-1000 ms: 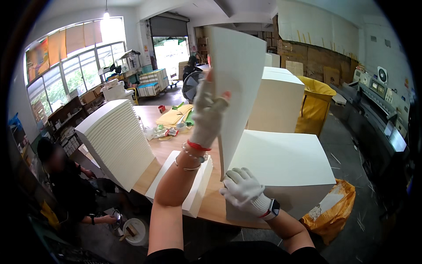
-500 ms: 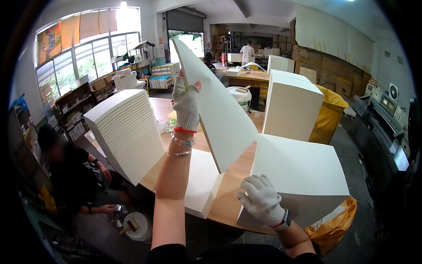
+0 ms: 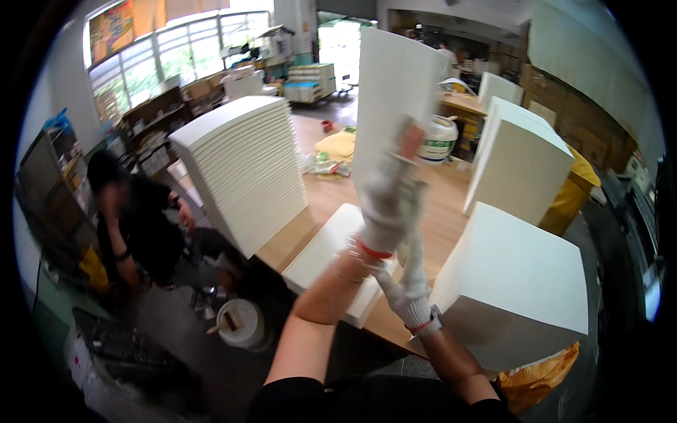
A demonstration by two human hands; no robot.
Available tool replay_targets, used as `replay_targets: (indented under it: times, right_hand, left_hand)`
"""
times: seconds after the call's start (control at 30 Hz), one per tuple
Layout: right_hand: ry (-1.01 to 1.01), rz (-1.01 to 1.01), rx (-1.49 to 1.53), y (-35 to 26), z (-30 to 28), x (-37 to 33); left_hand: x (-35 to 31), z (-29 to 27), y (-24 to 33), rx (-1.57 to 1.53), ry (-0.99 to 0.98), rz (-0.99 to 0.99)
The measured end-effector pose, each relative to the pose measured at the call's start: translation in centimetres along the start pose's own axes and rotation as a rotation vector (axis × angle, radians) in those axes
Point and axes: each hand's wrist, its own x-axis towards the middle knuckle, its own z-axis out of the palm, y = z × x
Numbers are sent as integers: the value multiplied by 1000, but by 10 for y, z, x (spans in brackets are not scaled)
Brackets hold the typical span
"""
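Note:
My left hand (image 3: 391,201), in a white glove with bare fingertips and a red cuff, is raised and smeared by motion. It grips a thick, slightly bowed white paper block (image 3: 388,92) that stands upright ahead of me; its lower end is hidden behind the hand. Just below, my right hand (image 3: 409,278), also gloved, has its fingers stretched upward and thumb apart. Under the hands another white block (image 3: 331,243) lies flat on the wooden table (image 3: 324,141). To the right is a big white stack (image 3: 518,261).
A layered white stack (image 3: 243,166) stands at left, and a taller white stack (image 3: 518,158) at far right. A tub (image 3: 437,141) is beyond the block. A person in black (image 3: 151,218) sits at left, near a white bucket (image 3: 243,324) with a brush across it.
The paper block has swung from a slant to upright and moved right with my left hand. My right hand has left the right stack's near edge and come up beside the left. My view has shifted left.

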Motion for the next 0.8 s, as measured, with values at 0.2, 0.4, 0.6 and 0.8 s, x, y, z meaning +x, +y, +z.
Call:
replay_targets:
  times: [0.2,0.4,0.6,0.8]
  right_hand:
    - [131,954,1210,181,28,-115]
    - [-20,741,704,148,70,-107]
    - [-206,1220,303,138,62,-98]
    - [-540,531,-445,94,38,-121]
  left_hand:
    - [-72,57,22,520,-160,65]
    - [-168,-12,-57,285,-635,-338]
    - [-245,-189,-86,776,-599,-652]
    - [-294,-277,-116,525,-725,-1044]
